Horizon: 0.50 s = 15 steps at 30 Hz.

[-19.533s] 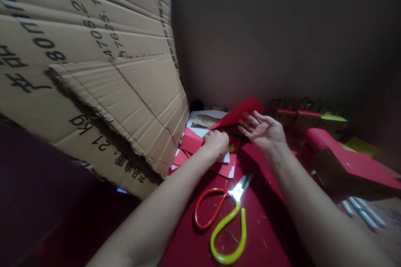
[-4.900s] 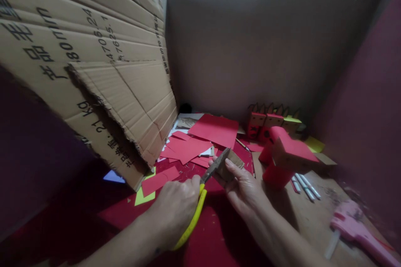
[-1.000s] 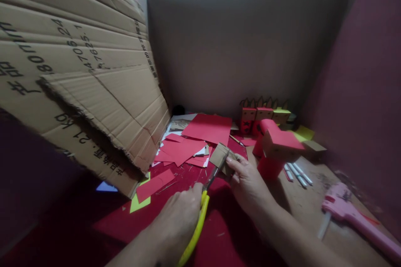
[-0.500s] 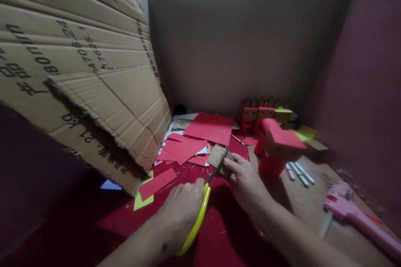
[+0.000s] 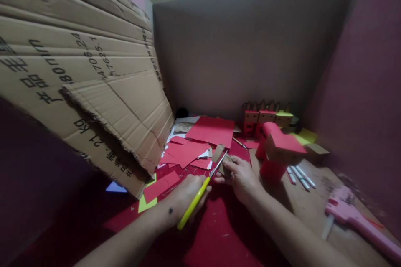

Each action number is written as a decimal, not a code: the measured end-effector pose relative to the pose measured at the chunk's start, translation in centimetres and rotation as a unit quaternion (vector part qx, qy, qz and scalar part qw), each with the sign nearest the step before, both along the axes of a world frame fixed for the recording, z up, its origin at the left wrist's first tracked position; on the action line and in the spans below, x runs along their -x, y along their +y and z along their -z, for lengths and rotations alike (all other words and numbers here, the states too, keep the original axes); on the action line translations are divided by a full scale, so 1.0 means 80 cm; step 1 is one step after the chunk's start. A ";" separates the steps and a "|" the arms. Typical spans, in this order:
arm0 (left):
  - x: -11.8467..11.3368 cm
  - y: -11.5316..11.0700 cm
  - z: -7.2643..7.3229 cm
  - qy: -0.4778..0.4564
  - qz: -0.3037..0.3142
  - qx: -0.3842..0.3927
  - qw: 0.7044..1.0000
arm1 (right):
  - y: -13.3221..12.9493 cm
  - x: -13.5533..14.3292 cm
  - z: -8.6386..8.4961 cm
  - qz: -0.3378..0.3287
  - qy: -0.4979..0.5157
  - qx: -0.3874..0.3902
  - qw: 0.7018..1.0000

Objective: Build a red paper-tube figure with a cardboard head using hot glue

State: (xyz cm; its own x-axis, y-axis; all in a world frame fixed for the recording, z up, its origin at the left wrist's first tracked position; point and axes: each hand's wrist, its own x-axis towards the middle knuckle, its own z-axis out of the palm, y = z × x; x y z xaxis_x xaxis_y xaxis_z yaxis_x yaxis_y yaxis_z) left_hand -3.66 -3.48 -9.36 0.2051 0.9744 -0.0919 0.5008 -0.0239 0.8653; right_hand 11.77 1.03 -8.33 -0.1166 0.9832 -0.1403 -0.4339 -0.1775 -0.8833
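Observation:
My left hand (image 5: 184, 195) is closed around a pair of scissors (image 5: 193, 205) with yellow handles. Their metal blades point away and to the right, against a small piece of brown cardboard (image 5: 224, 168). My right hand (image 5: 246, 180) pinches that cardboard between thumb and fingers, just right of the blades. A narrow cardboard flap (image 5: 217, 153) shows to the left of the blade tips; whether it is still joined to the held piece I cannot tell. Beyond the hands lie overlapping sheets of red paper (image 5: 188, 153).
A big printed cardboard sheet (image 5: 125, 104) leans on the left. On the right stand a red paper-and-cardboard figure (image 5: 274, 166), several smaller figures (image 5: 266, 118) behind it, white markers (image 5: 302, 177) and a pink glue gun (image 5: 341, 206). A pencil (image 5: 239, 143) lies beyond my right hand.
The cardboard flap left of the blades now looks narrower and tilted. My left hand and the scissors have turned, showing the handles more edge-on. The whole view has shifted slightly.

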 end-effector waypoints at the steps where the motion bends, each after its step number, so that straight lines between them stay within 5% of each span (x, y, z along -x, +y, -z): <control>1: 0.000 -0.001 0.000 0.002 0.002 0.002 1.000 | -0.001 -0.001 -0.001 0.002 -0.002 0.003 1.000; 9: 0.006 -0.009 -0.019 -0.048 0.014 0.119 0.992 | -0.003 -0.021 -0.003 -0.003 -0.005 -0.004 1.000; 15: -0.012 0.016 -0.054 -0.133 -0.020 -0.038 0.990 | -0.017 -0.029 -0.009 -0.068 -0.023 -0.052 0.996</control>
